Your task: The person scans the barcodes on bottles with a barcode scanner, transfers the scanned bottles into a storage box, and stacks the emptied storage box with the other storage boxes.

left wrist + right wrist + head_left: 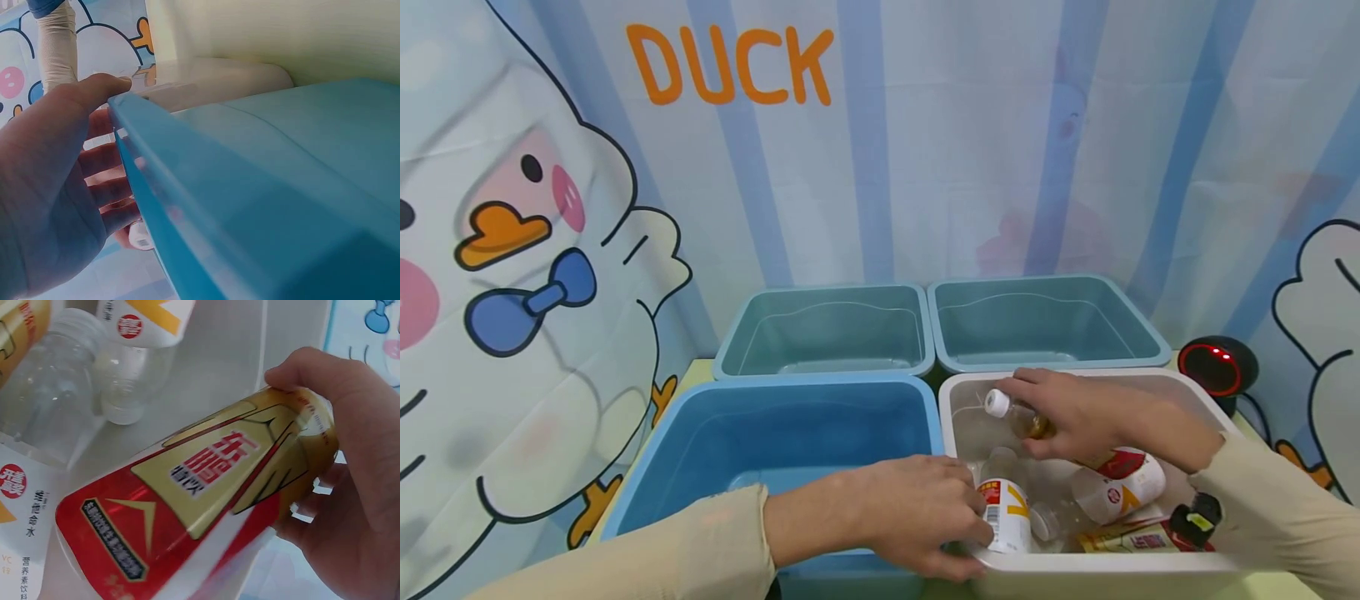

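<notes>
My right hand (1063,412) grips a drink bottle (206,487) with a red and gold label and a white cap, tilted above the white tub (1150,563). In the right wrist view, the right hand (350,444) is around the gold end of its label. My left hand (917,512) lies over the edges where the blue tub (842,425) and the white tub meet, its fingers close to a white-labelled bottle (1004,517). In the left wrist view, the left hand (69,169) has its thumb at the blue rim (162,137) and its fingers extended behind it.
Inside the white tub lie another labelled bottle (1123,483), a yellow and red wrapper (1138,537) and a black crumpled item (1197,518). Two teal tubs stand behind, a left one (827,292) and a right one (1015,287). A black device (1217,367) with red lights stands right.
</notes>
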A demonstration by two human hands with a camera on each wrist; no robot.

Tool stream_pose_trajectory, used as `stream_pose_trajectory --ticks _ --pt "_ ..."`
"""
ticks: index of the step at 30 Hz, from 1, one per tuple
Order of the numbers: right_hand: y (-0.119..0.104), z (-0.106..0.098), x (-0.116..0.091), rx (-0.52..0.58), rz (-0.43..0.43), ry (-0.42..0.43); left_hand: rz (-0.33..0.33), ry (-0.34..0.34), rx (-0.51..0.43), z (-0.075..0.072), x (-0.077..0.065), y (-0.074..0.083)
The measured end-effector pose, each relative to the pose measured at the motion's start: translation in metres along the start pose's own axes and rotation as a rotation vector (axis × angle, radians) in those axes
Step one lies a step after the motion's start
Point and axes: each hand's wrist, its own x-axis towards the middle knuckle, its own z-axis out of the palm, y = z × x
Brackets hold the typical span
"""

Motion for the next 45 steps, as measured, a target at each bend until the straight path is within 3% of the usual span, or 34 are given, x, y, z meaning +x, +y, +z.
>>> stream_pose_trajectory --ticks 6,12,19,25,33,45 --pt "0.001 -0.010 -0.004 0.026 -0.011 0.092 -0.001 -0.004 0.001 0.000 0.001 0.000" --pt "0.004 -0.021 -0.011 0.085 0.036 0.176 -0.009 0.006 -0.013 0.000 0.000 0.001" --pt "0.013 -0.037 -0.017 0.164 0.011 0.272 -0.010 0.002 -0.008 0.001 0.000 0.001" --pt "0.023 -0.048 -0.025 0.217 0.089 0.340 -0.015 -0.002 0.010 0.002 0.001 0.002" --pt "0.028 -0.061 -0.040 0.365 0.189 0.415 -0.017 -0.001 0.011 0.001 0.000 0.003" --pt "0.049 -0.076 -0.068 0.502 0.254 0.585 -0.010 -0.003 0.004 0.002 -0.004 0.006"
